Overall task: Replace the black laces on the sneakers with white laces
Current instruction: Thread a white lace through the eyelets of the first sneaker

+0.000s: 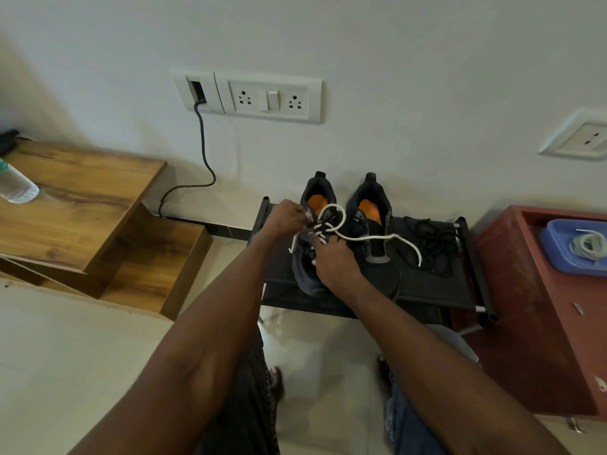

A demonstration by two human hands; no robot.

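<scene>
Two dark sneakers sit side by side on a black shoe rack; the left sneaker is partly threaded with a white lace, while the right sneaker shows no lace. The right hand presses down on the left sneaker's forefoot, fingers curled over it, steadying it just below the eyelets. Above and to the left of that grip, the left hand pinches one lace end at the upper eyelets. The other end trails loose, rightward from the grip, toward the heap of black laces. The step goes best, I judge, with the shoe held firm, the lace drawn flat through each eyelet, and both ends kept even.
</scene>
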